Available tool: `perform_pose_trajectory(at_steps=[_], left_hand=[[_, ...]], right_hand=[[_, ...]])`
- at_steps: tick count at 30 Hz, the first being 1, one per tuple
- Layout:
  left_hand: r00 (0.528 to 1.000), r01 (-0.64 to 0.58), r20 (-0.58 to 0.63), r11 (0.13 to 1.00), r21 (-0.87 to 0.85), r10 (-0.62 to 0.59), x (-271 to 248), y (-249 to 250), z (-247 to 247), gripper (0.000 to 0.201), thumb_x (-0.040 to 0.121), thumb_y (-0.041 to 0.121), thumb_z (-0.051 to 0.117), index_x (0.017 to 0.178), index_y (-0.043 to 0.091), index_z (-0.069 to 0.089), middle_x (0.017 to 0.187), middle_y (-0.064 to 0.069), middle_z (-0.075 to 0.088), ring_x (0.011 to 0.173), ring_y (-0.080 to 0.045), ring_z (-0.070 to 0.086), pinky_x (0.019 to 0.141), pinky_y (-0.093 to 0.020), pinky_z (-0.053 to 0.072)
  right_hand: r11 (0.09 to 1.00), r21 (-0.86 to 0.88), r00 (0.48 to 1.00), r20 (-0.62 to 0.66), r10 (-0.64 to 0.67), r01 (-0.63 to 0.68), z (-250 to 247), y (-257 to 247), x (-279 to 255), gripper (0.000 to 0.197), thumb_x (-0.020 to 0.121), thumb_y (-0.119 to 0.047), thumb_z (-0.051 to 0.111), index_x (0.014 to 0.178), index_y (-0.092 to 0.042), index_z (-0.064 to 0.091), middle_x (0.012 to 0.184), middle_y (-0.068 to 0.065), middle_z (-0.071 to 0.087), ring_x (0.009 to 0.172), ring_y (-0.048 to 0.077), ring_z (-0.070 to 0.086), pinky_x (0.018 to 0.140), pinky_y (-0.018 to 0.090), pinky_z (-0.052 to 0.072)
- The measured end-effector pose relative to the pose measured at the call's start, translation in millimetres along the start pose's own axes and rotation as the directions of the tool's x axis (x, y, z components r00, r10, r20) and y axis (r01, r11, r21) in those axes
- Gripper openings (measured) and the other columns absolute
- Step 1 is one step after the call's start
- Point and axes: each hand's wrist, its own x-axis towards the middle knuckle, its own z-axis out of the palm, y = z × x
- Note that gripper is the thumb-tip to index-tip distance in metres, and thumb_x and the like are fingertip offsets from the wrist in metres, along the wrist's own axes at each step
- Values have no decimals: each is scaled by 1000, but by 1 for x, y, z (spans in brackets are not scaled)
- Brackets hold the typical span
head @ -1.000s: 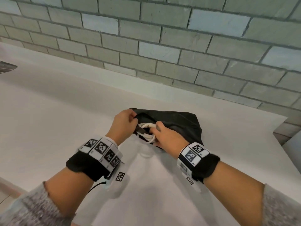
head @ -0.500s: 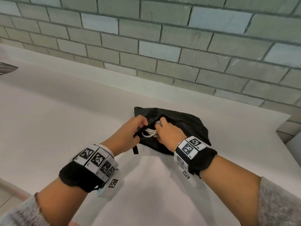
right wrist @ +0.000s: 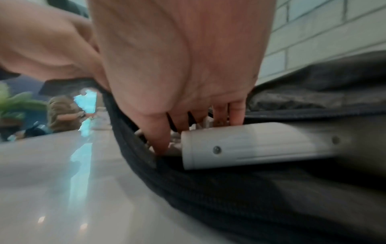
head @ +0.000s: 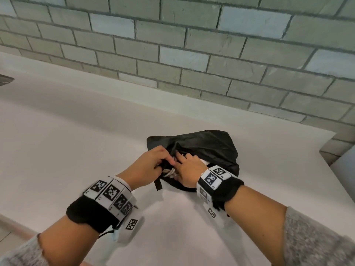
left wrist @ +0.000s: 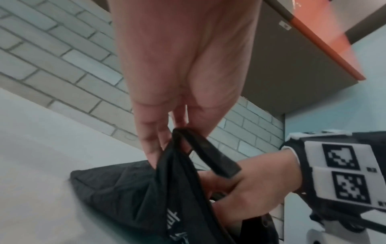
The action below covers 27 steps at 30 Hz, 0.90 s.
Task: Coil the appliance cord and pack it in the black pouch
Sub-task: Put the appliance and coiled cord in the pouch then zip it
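The black pouch (head: 209,148) lies on the white counter (head: 76,141), its mouth facing me. My left hand (head: 163,160) pinches the pouch's rim and strap (left wrist: 200,148) and holds the mouth up. My right hand (head: 182,160) reaches into the mouth with fairly straight fingers (right wrist: 158,138) pressing down on the white cord. Only a few loops of the cord (head: 169,172) show between my hands. In the right wrist view a white plug body (right wrist: 250,145) lies inside the pouch (right wrist: 208,189) under my fingertips. The rest of the coil is hidden.
A grey brick wall (head: 192,54) runs along the back of the counter, close behind the pouch. The counter ends at a corner on the right (head: 326,143). A dark object (head: 5,80) pokes in at the far left edge.
My right hand has pushed the coil deeper into the pouch, so less white cord shows. My left hand has shifted onto the upper rim of the mouth.
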Motion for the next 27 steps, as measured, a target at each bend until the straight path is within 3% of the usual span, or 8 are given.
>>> perform_pose_trajectory(at_steps=[2, 4, 8, 11, 15, 19, 23, 27], left_hand=[[999, 44, 24, 999, 12, -44, -1, -5, -4, 47, 73, -18, 44, 93, 19, 64, 95, 13, 49, 82, -32, 53, 76, -30, 45], [996, 79, 25, 996, 36, -80, -1, -8, -4, 47, 75, -17, 44, 99, 17, 64, 94, 18, 45, 87, -33, 54, 81, -34, 47], [998, 50, -42, 999, 5, -50, 2, -3, -3, 51, 74, -21, 38, 106, 10, 64, 92, 17, 44, 84, -24, 51, 69, -15, 41], [999, 28, -38, 999, -22, -29, 2, 0, -5, 55, 71, -23, 36, 101, 11, 67, 91, 13, 47, 73, -18, 44, 62, -9, 36], [992, 40, 117, 999, -5, -39, 0, -5, -9, 59, 69, -23, 37, 103, 15, 66, 95, 13, 47, 83, -31, 52, 64, -14, 40], [928, 77, 346, 981, 179, -136, 3, -7, -6, 57, 77, -14, 40, 123, 15, 56, 116, 5, 46, 89, -10, 43, 72, -1, 33], [869, 106, 424, 932, 348, -257, 13, -9, 2, 47, 87, 4, 46, 133, 16, 46, 131, -2, 41, 100, -12, 44, 87, -16, 32], [860, 99, 402, 876, 471, -314, 28, -13, 6, 43, 85, 24, 58, 127, 14, 51, 130, -4, 44, 117, -21, 47, 98, -27, 37]], right_hand=[[986, 164, 999, -5, 37, -36, -6, 2, -1, 50, 89, -28, 47, 136, -20, 30, 146, 13, 27, 125, 37, 30, 101, 41, 29], [965, 257, 995, -72, 67, -47, -7, 4, 3, 39, 87, -22, 48, 126, -21, 42, 134, 11, 37, 119, 36, 34, 96, 42, 33], [910, 413, 964, -226, 140, -35, -1, 5, 9, 20, 87, -17, 49, 106, -12, 50, 111, 14, 48, 101, 32, 46, 84, 42, 40], [940, 333, 976, -166, 142, -80, 0, 9, 13, 28, 86, -5, 48, 113, -6, 51, 118, 16, 53, 109, 34, 48, 89, 40, 39], [973, 218, 993, -77, 93, -74, 2, 14, 14, 35, 89, -10, 45, 124, -12, 45, 129, 10, 51, 119, 31, 43, 98, 41, 33], [965, 251, 996, -34, 84, -72, -2, 24, 13, 34, 92, -15, 42, 125, -9, 44, 134, 10, 44, 124, 30, 39, 102, 44, 31], [924, 381, 997, -73, 12, 17, -14, 40, -4, 37, 90, -12, 46, 127, -10, 50, 132, 10, 51, 122, 25, 46, 103, 33, 35], [871, 490, 961, -221, 169, -41, -30, 67, -37, 28, 89, -15, 49, 114, -16, 61, 114, 8, 64, 103, 22, 57, 87, 30, 43]])
